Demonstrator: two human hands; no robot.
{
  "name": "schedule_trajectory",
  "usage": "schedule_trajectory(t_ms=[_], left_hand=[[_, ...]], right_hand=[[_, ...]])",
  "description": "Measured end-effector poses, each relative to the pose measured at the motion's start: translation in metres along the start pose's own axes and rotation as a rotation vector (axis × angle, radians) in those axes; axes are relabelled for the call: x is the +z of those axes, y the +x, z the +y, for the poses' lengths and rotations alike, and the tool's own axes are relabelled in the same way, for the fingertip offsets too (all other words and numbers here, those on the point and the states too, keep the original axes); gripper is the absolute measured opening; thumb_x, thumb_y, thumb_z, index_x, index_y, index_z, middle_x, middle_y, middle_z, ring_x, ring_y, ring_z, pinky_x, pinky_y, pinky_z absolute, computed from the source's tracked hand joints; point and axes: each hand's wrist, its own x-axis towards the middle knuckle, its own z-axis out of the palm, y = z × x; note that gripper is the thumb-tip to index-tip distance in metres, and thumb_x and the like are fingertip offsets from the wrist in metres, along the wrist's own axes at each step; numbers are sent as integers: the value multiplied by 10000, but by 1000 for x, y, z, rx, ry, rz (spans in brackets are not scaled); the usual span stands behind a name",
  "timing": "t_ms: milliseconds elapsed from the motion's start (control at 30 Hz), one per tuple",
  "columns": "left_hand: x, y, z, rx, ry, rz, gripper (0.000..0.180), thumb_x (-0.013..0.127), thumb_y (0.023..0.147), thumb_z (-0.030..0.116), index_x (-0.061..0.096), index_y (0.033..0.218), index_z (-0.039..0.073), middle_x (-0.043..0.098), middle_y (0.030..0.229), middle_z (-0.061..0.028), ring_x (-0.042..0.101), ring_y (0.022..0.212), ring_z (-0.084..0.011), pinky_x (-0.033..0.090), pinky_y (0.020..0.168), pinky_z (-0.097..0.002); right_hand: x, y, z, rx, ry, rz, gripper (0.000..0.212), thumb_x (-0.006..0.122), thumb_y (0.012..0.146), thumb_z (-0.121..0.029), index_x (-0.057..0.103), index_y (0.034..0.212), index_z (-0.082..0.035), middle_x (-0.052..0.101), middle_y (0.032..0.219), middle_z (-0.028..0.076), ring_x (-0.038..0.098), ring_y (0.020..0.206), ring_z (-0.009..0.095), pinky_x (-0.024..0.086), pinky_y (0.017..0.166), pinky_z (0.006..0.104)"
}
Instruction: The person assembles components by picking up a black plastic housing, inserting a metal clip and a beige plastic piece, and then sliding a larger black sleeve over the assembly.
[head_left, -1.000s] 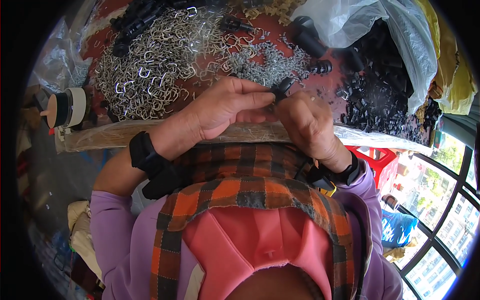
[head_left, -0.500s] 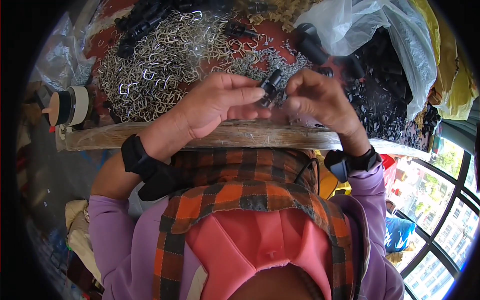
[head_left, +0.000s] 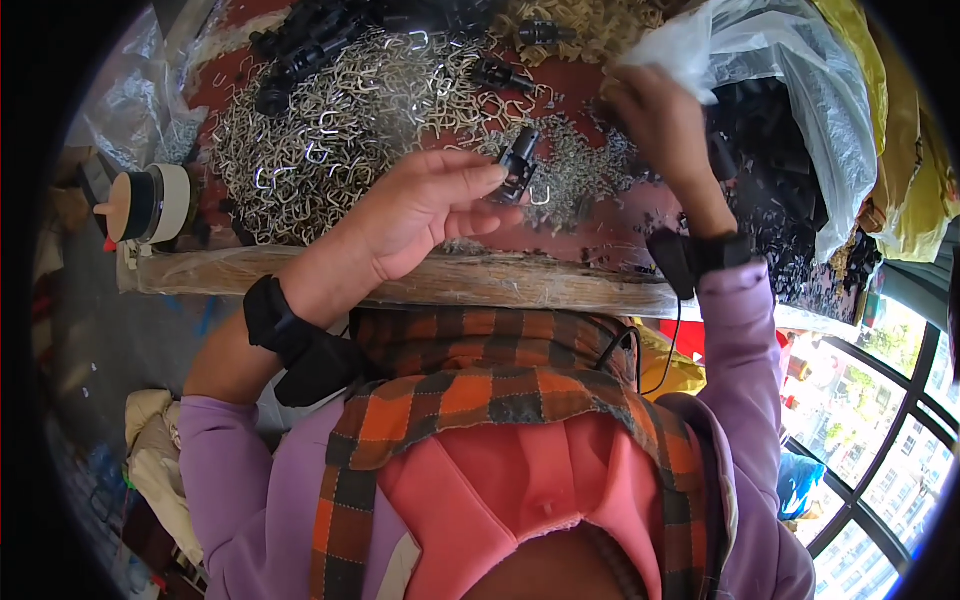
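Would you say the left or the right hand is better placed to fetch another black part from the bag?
Probably the right hand: it is at the clear plastic bag, while the left hand holds a black clip.

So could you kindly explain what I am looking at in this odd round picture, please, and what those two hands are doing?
There is no machine here: a person wears a wide fisheye camera on the head, looking down, so straight edges bend and the person's own chest, in a checked cloth, fills the bottom. The two hands are that person's. The left hand holds a small black clip between thumb and fingers. The right hand is raised further off, at the edge of a clear plastic bag; whether it grips anything cannot be told. The table is reddish, with a wooden front edge. On it lies a big heap of small bent metal wires, with more black parts behind it. A roll of tape lies at the left.
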Motion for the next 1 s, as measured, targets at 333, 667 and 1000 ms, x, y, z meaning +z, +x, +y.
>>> schedule_trajectory(t_ms=[333, 667, 1000], left_hand=[[15, 12, -12, -49, 17, -59, 215, 464, 819, 129, 498, 989, 2, 553, 944, -147, 574, 767, -160, 478, 624, -205], [24, 5, -18, -59, 39, -17, 176, 495, 801, 124, 516, 932, 8, 563, 906, -117, 572, 767, -164, 470, 622, -210], [32, 9, -18, -77, 87, -62, 212, 461, 817, 107, 489, 989, -15, 556, 926, -152, 573, 785, -171, 479, 649, -210]], right_hand=[[-39, -135, -6, 191, -85, 100, 139, 592, 667, -27, 557, 799, -49, 526, 796, 85, 537, 680, 251, 438, 586, 304], [-54, -149, 8, 120, -100, -45, 74, 556, 680, -73, 537, 740, -33, 519, 837, 95, 499, 742, 275, 408, 658, 325], [-48, -145, -5, 293, 169, -63, 83, 512, 724, -32, 550, 793, -8, 519, 824, 78, 489, 739, 216, 385, 674, 288]])
